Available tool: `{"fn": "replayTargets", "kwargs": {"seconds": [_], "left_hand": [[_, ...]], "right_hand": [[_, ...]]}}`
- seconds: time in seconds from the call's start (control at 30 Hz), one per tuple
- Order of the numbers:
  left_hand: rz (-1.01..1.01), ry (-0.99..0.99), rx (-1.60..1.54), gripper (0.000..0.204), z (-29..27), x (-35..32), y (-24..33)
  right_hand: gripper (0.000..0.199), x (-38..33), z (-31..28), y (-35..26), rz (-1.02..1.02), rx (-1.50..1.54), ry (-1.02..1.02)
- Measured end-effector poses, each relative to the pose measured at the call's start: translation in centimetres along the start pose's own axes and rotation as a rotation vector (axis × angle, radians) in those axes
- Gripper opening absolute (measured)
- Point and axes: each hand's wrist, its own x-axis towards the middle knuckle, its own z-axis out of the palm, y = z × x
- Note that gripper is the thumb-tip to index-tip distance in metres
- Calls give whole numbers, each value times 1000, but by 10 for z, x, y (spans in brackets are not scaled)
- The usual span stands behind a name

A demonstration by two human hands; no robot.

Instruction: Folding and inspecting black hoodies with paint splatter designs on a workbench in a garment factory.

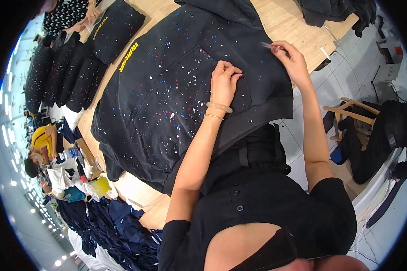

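Note:
A black hooded sweatshirt [176,90] lies spread over the table in front of me, speckled with white, red and blue paint dots and carrying yellow lettering. My left hand [224,83] rests on its front, thumb and fingertips pinched together against the cloth; whatever is between them is too small to tell. Close to the sweatshirt's right edge, my right hand [291,61] is closed on small thread snips [266,45], their thin pale blades pointing left. The palm hides the rest of the tool.
Folded speckled black garments [63,72] are stacked at the far left, near another person's hand [91,16]. Dark clothing [325,11] lies at the far right of the wooden table [285,25]. A wooden stool [352,117] stands to the right; dark blue garments [108,221] are heaped at lower left.

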Motion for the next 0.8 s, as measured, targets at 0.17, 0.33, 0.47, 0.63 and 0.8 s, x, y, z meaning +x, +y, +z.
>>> {"fn": "replayTargets", "kwargs": {"seconds": [0.17, 0.33, 0.47, 0.63, 0.8], "left_hand": [[94, 18, 72, 7, -6, 8, -1], [76, 17, 106, 4, -7, 10, 5], [60, 13, 116, 3, -8, 10, 4], [46, 8, 129, 3, -9, 12, 4], [-5, 16, 81, 3, -7, 14, 5]], "right_hand": [[19, -14, 15, -33, -149, -348, -158], [17, -16, 27, -33, -218, -478, -220], [17, -14, 32, -33, -320, -540, -228], [18, -11, 34, -30, -352, -523, -275], [19, -9, 33, -32, -289, -496, -286]]}}
